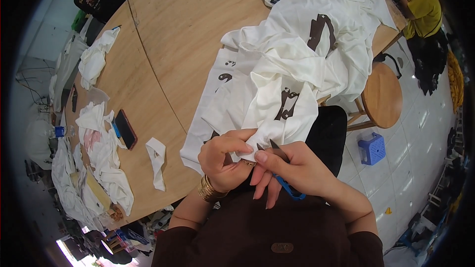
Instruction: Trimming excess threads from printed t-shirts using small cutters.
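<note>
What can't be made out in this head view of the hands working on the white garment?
- Snips' blades: mostly hidden behind the right hand and the white garment; whether they are cutting is unclear.
- Left hand: its fingertips are buried in the fabric fold.
- Dark prints on the garment: broken up by creases, shape unreadable.
- Person in yellow: cut off by the fisheye rim.

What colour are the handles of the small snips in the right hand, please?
Blue: the snips in the right hand show best in the head view.
</note>
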Tool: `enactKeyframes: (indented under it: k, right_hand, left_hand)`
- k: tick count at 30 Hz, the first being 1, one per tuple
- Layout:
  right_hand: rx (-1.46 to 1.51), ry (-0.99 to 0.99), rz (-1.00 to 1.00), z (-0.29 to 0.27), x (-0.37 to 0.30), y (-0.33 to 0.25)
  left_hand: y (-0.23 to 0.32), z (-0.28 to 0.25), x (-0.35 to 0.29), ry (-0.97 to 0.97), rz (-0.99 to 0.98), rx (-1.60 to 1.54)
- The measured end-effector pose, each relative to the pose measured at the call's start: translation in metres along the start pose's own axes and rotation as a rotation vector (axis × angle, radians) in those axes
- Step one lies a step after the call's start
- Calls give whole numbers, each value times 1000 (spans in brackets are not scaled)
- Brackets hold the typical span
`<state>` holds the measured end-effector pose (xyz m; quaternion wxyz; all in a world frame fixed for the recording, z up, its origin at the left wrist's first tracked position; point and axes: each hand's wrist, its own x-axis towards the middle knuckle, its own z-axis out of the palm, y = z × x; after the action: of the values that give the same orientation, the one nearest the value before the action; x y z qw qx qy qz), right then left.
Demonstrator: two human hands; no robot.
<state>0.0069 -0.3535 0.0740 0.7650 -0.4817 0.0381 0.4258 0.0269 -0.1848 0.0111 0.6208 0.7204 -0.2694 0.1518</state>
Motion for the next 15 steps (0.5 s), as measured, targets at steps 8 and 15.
enactKeyframes:
  k: [8, 15]
  right_hand:
    - [63, 64, -101, 2, 1, 6]
    - [-6, -8, -14, 4, -2, 1]
  left_hand:
    - [0, 2, -3, 36, 11, -14]
    - [3, 1, -5, 44, -81, -16]
